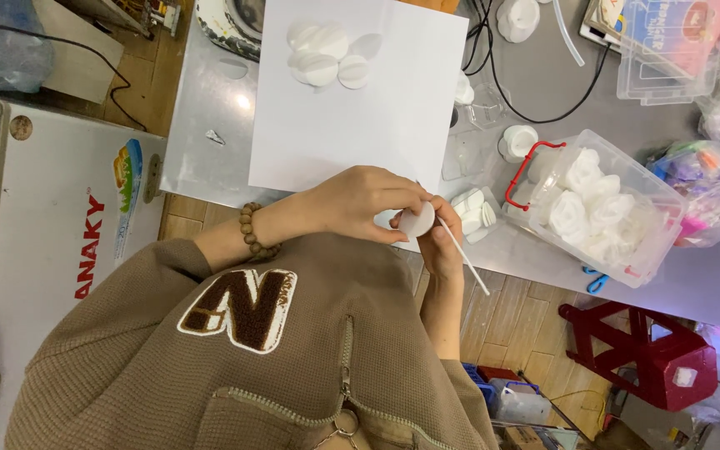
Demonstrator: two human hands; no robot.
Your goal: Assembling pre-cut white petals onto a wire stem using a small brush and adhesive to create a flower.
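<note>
My left hand (pixel 358 202), with a wooden bead bracelet (pixel 251 233) on its wrist, pinches a small round white petal piece (pixel 417 220) just over the near edge of the grey table (pixel 202 125). My right hand (pixel 441 242) touches that same piece and grips a thin white stick (pixel 467 258), which slants down to the right past the table's edge. Both hands meet in front of my brown sweater. A white paper sheet (pixel 335 125) lies beyond them, with several white petal pieces (pixel 322 54) at its far end.
A clear plastic box (pixel 656 196) with a red handle holds white flower shapes at the right. Small white pieces (pixel 472 208) lie beside it. Black cables (pixel 535 108), clear containers and plastic bags crowd the far right. A red stool (pixel 643 350) stands below; a white cabinet (pixel 43 225) at left.
</note>
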